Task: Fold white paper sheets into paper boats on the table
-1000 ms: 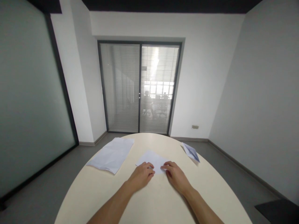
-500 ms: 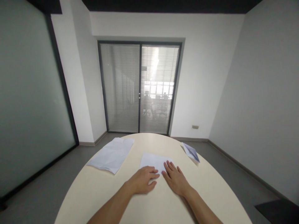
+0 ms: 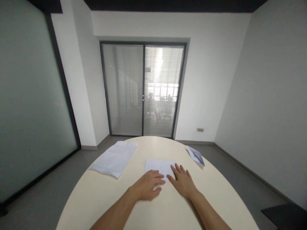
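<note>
The biggest thing about the work is a round, cream-coloured table (image 3: 158,212), set before a glass door (image 3: 124,89) with fine horizontal blinds and a dark frame. Toward the table's far left edge lies a broad batch of white paper (image 3: 116,158), faintly rumpled, its near edge slightly lifted and uneven. Next in size comes the sheet (image 3: 155,164) between and under the hands, lying near the middle of the table, to the right of the batch. It is white with a cool, bluish cast and lies nearly flat; its far edge is straight, its far left corner square and crisp, and a faint line crosses it from the far edge toward the person. Its near edge and right side are partly covered by the hands, so its full outline cannot be told. The left hand (image 3: 148,186) lies over the near left part, fingers loosely curved and parted, thumb standing away from them, gripping nothing. The right hand (image 3: 181,181) is spread over the right part, fingers fanned and extended, likewise released. Smallest is a folded paper piece (image 3: 196,156) near the table's right edge, white with a shaded, bluish-grey face.
</note>
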`<state>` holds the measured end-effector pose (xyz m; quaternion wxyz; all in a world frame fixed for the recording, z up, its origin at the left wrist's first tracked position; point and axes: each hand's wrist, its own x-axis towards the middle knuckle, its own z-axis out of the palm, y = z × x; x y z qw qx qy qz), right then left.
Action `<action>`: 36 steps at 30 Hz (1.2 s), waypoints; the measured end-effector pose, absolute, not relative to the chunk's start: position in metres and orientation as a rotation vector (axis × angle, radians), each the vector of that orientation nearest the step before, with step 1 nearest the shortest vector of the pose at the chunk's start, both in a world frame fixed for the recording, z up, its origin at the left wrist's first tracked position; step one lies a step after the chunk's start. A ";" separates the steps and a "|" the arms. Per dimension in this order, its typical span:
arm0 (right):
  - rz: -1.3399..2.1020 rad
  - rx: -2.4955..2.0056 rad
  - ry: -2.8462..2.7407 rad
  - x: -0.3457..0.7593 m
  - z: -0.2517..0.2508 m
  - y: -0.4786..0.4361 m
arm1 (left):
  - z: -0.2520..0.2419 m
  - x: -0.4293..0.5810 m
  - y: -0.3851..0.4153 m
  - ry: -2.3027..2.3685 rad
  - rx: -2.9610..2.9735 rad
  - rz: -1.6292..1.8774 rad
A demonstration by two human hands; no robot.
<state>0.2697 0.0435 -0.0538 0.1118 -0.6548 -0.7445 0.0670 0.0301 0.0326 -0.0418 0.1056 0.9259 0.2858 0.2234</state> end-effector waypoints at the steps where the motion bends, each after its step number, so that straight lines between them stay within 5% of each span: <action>1: 0.178 -1.943 -2.159 0.270 -0.053 0.044 | -0.043 0.030 0.033 0.843 2.735 0.648; 10: 0.360 -1.410 -2.436 0.261 -0.034 0.035 | -0.037 0.029 0.029 0.931 2.804 0.611; 28: 0.221 -1.742 -2.261 0.265 -0.043 0.047 | -0.037 0.027 0.033 0.948 2.802 0.606; 36: 0.381 -1.460 -2.389 0.263 -0.033 0.037 | -0.035 0.026 0.032 0.940 2.796 0.616</action>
